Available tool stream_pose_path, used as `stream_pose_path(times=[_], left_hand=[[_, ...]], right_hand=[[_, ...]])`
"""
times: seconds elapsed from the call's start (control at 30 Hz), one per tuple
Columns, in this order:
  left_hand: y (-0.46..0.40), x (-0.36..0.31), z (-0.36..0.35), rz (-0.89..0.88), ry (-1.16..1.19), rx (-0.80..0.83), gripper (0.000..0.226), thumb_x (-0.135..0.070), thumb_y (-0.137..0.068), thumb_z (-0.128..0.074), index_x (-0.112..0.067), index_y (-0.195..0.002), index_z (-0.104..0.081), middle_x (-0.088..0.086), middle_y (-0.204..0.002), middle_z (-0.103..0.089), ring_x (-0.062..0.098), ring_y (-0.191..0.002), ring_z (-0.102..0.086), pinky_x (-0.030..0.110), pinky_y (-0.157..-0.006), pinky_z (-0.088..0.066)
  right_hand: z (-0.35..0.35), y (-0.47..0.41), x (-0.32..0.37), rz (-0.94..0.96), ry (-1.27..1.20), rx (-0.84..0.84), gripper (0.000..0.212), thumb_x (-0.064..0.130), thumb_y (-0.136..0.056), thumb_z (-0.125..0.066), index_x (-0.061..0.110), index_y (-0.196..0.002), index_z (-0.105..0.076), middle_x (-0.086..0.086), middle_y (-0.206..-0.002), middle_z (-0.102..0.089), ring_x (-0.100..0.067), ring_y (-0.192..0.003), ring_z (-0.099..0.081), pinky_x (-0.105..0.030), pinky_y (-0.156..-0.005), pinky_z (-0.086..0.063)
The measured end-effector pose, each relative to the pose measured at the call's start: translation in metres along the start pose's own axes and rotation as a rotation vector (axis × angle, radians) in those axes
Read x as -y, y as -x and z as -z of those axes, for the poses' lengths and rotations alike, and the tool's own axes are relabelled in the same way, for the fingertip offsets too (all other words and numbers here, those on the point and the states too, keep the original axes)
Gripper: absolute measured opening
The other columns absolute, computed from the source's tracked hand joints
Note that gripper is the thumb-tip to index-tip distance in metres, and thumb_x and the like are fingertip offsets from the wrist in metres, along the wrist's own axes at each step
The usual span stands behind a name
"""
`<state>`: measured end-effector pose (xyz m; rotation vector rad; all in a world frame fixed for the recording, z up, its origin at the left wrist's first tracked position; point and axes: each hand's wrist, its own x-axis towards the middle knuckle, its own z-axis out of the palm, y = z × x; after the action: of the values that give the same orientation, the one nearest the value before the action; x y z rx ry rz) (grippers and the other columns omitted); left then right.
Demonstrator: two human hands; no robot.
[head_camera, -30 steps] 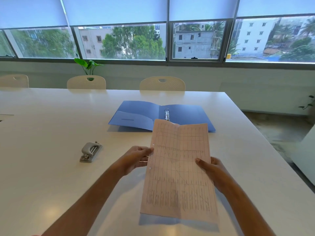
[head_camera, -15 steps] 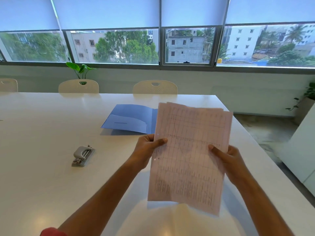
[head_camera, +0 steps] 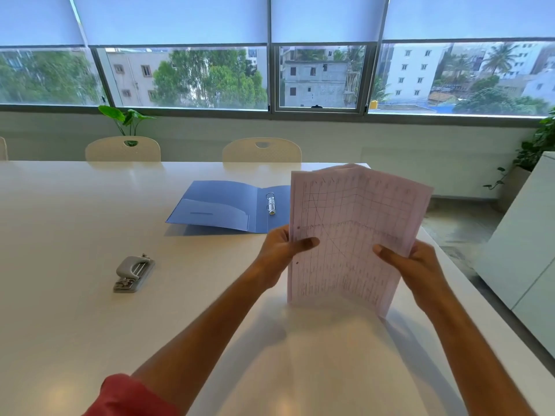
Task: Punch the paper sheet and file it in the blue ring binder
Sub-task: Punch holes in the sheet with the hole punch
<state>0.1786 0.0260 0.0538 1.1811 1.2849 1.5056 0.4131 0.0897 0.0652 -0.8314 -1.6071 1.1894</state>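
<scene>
A person holds a pale pink paper sheet printed with a grid of lines and figures [head_camera: 354, 235] nearly upright above a glossy white tabletop [head_camera: 75, 220], its lower edge close to or touching the surface. The left hand [head_camera: 280, 250] pinches the sheet's left edge, thumb across the front and fingers behind. The right hand [head_camera: 417, 268] pinches the right edge the same way, so each grip is clamped on the paper. The sheet bends along a vertical crease down its middle.

Two small dark dots sit on the left margin, just above and just below the left thumb. They look like punched holes, so the punching step appears done.

Well to the left of the left grip, a small grey metal two-hole punch [head_camera: 133, 274] lies on the tabletop, untouched by either hand.

Beyond the left grip, farther from the person, a blue plastic ring binder [head_camera: 222, 205] lies open and flat. Its silver ring mechanism [head_camera: 271, 203] stands at the spine, partly behind the sheet's left edge. Whether the rings are open cannot be told.

Left to do, by this reading: carry the sheet to the binder and thread the holes onto the rings.
</scene>
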Motion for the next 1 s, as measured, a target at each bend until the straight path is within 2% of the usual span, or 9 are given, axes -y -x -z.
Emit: stream_pose_path(times=[0.1,0.2,0.23,0.3,0.37,0.53,0.7,0.9,1.0], left_hand=[[0.001,0.007,-0.009,0.020,-0.029,-0.006,0.012,-0.023,-0.087,-0.065,-0.018,-0.098,-0.067,0.008,-0.103,-0.071,0.030,-0.094,-0.068,0.041,-0.080,-0.055],[0.000,0.007,-0.015,0.004,-0.051,-0.025,0.010,-0.018,-0.094,-0.056,-0.018,-0.095,-0.066,0.006,-0.101,-0.070,0.028,-0.091,-0.068,0.036,-0.078,-0.054],[0.000,0.007,-0.015,-0.004,-0.048,-0.038,0.010,-0.017,-0.094,-0.056,-0.019,-0.094,-0.066,0.004,-0.098,-0.071,0.026,-0.089,-0.069,0.036,-0.077,-0.054],[-0.001,0.007,-0.014,-0.022,-0.037,-0.060,0.010,-0.018,-0.094,-0.056,-0.019,-0.093,-0.066,0.001,-0.094,-0.071,0.024,-0.085,-0.070,0.036,-0.077,-0.056],[-0.002,0.012,-0.012,-0.019,-0.021,-0.060,0.010,-0.018,-0.093,-0.057,-0.020,-0.094,-0.066,0.002,-0.095,-0.071,0.028,-0.088,-0.069,0.042,-0.082,-0.057],[0.002,0.026,-0.017,0.053,-0.039,-0.047,0.017,-0.015,-0.096,-0.053,-0.025,-0.102,-0.065,0.002,-0.104,-0.069,0.027,-0.096,-0.066,0.044,-0.084,-0.053],[0.000,0.026,-0.020,0.085,-0.048,-0.068,0.016,-0.016,-0.096,-0.052,-0.025,-0.101,-0.064,0.001,-0.102,-0.070,0.026,-0.094,-0.066,0.049,-0.087,-0.052],[-0.010,0.026,-0.033,0.260,0.064,0.016,0.020,-0.016,-0.090,-0.061,-0.021,-0.109,-0.064,0.004,-0.107,-0.070,0.029,-0.102,-0.065,0.051,-0.091,-0.051],[-0.014,0.033,-0.045,0.397,0.148,0.066,0.027,-0.009,-0.085,-0.065,-0.009,-0.113,-0.064,0.011,-0.112,-0.069,0.030,-0.103,-0.066,0.047,-0.090,-0.054]], right_hand=[[0.000,0.002,-0.009,-0.009,-0.003,-0.021,0.063,0.068,-0.043,-0.080,0.021,-0.084,-0.073,0.012,-0.080,-0.076,-0.008,-0.074,-0.072,-0.022,-0.059,-0.059],[0.000,0.000,-0.008,-0.014,0.004,-0.060,0.007,0.025,-0.080,-0.073,0.019,-0.084,-0.071,0.016,-0.076,-0.075,-0.014,-0.071,-0.072,-0.038,-0.072,-0.058],[0.001,0.000,-0.009,0.001,0.019,-0.079,0.003,0.017,-0.084,-0.068,0.020,-0.084,-0.070,0.017,-0.076,-0.074,-0.017,-0.074,-0.072,-0.038,-0.072,-0.057],[0.002,0.001,-0.008,0.022,0.019,-0.076,0.002,0.020,-0.083,-0.068,0.020,-0.084,-0.069,0.016,-0.077,-0.074,-0.021,-0.077,-0.071,-0.030,-0.065,-0.058],[0.000,0.004,-0.009,0.020,-0.006,-0.053,0.019,0.034,-0.073,-0.073,0.020,-0.085,-0.070,0.010,-0.080,-0.076,-0.020,-0.076,-0.072,-0.025,-0.060,-0.059],[-0.008,0.004,-0.025,-0.079,0.054,-0.055,0.007,0.013,-0.083,-0.068,0.019,-0.086,-0.069,-0.005,-0.086,-0.074,-0.031,-0.081,-0.070,-0.046,-0.073,-0.058],[-0.010,0.003,-0.026,-0.077,0.099,-0.107,0.010,0.016,-0.086,-0.067,0.024,-0.082,-0.066,0.006,-0.075,-0.072,-0.024,-0.075,-0.069,-0.031,-0.062,-0.053],[0.019,-0.003,-0.018,-0.093,0.111,-0.133,0.024,0.012,-0.078,-0.074,0.029,-0.091,-0.064,0.009,-0.086,-0.069,-0.001,-0.062,-0.069,-0.015,-0.049,-0.050],[0.042,-0.003,-0.014,-0.184,0.182,-0.079,0.027,0.014,-0.076,-0.076,0.024,-0.098,-0.065,0.005,-0.087,-0.072,-0.010,-0.066,-0.071,-0.022,-0.052,-0.051]])
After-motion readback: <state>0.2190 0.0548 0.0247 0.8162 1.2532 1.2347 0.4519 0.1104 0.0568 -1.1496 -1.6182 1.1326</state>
